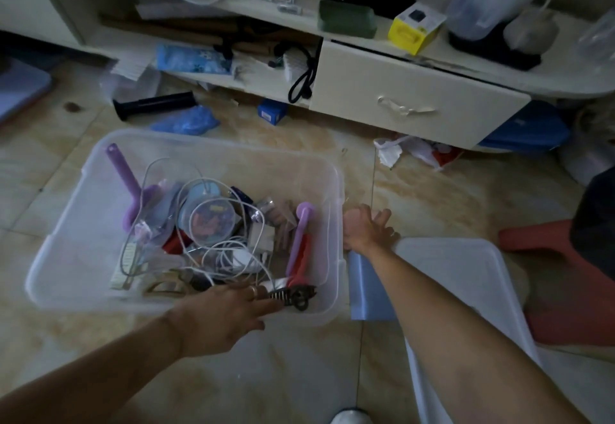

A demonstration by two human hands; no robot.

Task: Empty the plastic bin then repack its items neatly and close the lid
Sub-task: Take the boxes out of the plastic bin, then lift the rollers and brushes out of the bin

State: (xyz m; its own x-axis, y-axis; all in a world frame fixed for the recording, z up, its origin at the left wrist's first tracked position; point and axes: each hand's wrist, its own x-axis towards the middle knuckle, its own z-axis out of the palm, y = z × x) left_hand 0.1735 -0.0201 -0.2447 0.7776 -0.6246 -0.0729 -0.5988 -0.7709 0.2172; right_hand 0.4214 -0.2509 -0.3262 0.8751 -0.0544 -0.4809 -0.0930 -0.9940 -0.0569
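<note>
Both forearms reach out over the floor (299, 367). Left hand (229, 314), fingers spread, reaches into the open, still-full bin (332, 190); right hand (367, 229), fingers loosely spread, rests on the lid (466, 277) beside it. Lifting the tangled cable (246, 257) out first should free everything else.

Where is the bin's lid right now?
The lid lies on the floor right of the plastic bin, under the right hand, with a red stool beyond it.
</note>
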